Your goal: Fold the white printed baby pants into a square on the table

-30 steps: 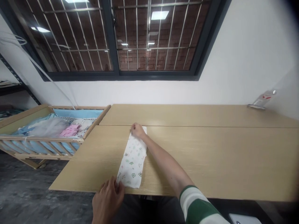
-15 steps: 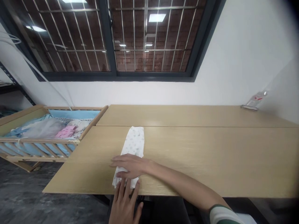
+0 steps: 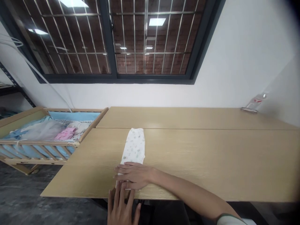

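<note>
A long, narrow folded cloth (image 3: 134,145), white with small printed figures, lies on the wooden table (image 3: 211,156) and runs from the table's middle seam to its near edge. My right hand (image 3: 133,175) lies flat across the cloth's near end with its fingers stretched to the left. Just below it, my left hand (image 3: 122,206) reaches up from under the near edge, fingers spread, with its fingertips at the cloth's end. Both hands cover the nearest part of the cloth.
A wooden baby cot (image 3: 47,132) with blue lining and pink and white clothes stands against the table's left side. A small clear stand with a red mark (image 3: 254,102) sits at the far right by the wall. A barred window is above.
My right hand came back from the cloth's far end to its near end and now presses flat there. My left hand opened from a pinch on the near corner to spread fingers.
</note>
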The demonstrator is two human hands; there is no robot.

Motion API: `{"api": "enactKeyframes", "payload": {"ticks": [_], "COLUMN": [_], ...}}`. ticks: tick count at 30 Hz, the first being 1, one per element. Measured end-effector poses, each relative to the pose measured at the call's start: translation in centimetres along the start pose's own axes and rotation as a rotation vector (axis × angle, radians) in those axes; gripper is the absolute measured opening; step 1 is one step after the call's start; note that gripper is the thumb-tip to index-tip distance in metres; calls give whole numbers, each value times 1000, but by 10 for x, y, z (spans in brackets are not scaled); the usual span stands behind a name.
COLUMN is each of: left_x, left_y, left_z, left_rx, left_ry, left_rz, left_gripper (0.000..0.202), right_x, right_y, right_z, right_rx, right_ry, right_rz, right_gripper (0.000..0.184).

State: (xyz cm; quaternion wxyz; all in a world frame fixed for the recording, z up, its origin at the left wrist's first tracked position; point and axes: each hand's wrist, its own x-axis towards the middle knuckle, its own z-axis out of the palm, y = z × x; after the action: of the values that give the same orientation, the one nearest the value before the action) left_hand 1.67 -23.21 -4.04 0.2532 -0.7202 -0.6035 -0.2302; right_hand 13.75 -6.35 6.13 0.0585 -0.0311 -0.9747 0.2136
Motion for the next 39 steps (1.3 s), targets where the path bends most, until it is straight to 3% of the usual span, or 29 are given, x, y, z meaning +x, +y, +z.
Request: {"api": "enactKeyframes", "payload": {"ticks": [4,9,13,18,28,34,39], "left_x": [-2,5,8,8,4,6,8], "left_y": [-3,-1,1,-5,-8,-9,-5], "left_z": [-7,-16,-19,-18,-12,-10,-10], "left_rx": [9,27,0,53,63,111,107], "left_ry": [-47,-59,-53,-33,2,9,23], "left_rz": [-22,-21,-57,35,54,72,42], "left_gripper": [61,74,80,77,73,73,67], "right_x": [-2,-1,4,13,24,29,34], "right_y": [8,34,66,112,186,209,212], "right_z": [1,-17,-32,-47,-60,-68,-70], "right_rx": [-19,-9,3,-42,-147,-217,-328], "right_ry": [6,-34,-48,-23,59,65,96], "right_rz": [27,142,245,353,466,520,509], "right_gripper": [59,67,68,70,71,67,62]}}
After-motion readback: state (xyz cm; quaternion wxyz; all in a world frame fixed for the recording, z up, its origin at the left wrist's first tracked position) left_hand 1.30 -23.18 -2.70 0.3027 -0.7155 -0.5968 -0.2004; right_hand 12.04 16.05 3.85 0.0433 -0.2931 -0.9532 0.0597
